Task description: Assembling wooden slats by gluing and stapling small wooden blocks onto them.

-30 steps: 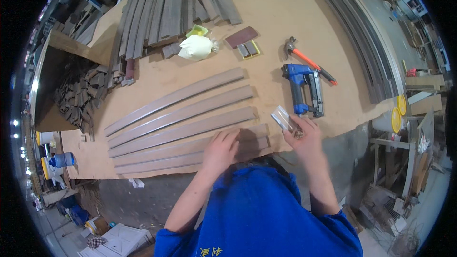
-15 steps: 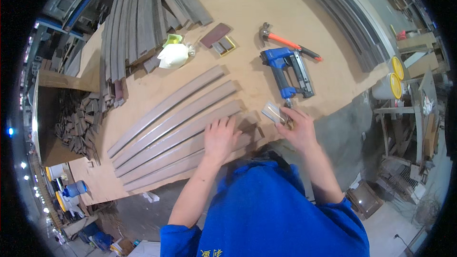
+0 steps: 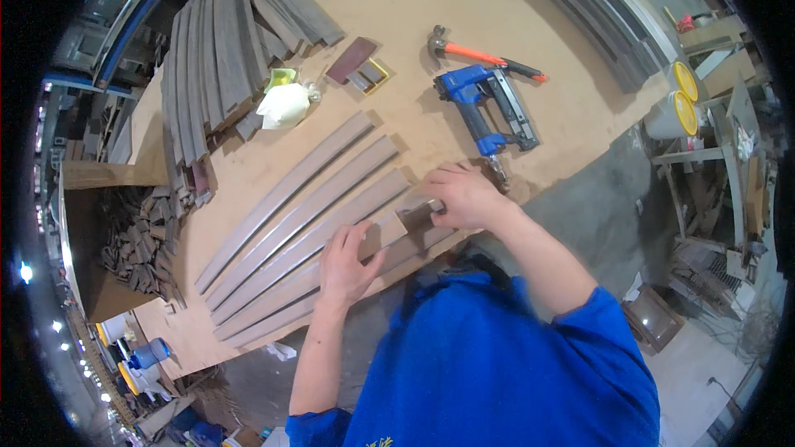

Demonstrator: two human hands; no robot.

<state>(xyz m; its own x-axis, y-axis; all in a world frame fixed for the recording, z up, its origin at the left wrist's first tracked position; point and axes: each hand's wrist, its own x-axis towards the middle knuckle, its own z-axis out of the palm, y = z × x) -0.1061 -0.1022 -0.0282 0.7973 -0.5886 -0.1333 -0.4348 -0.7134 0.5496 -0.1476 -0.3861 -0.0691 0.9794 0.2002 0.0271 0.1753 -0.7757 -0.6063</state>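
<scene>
Strips (image 3: 352, 175) are lying fanned along the near side of the bench (image 3: 397, 0) — set out, but with no join showing, so the work is seemingly at an early point. The left hand (image 3: 345, 269) is grasping one nearer strip (image 3: 383, 232) between thumb and fingers; the right hand (image 3: 465, 197) is curling beside the strips' right ends — what it is grasping, if anything, I cannot tell. The blue nailer (image 3: 474, 108) and hammer (image 3: 472, 53) are lying untouched beyond.
</scene>
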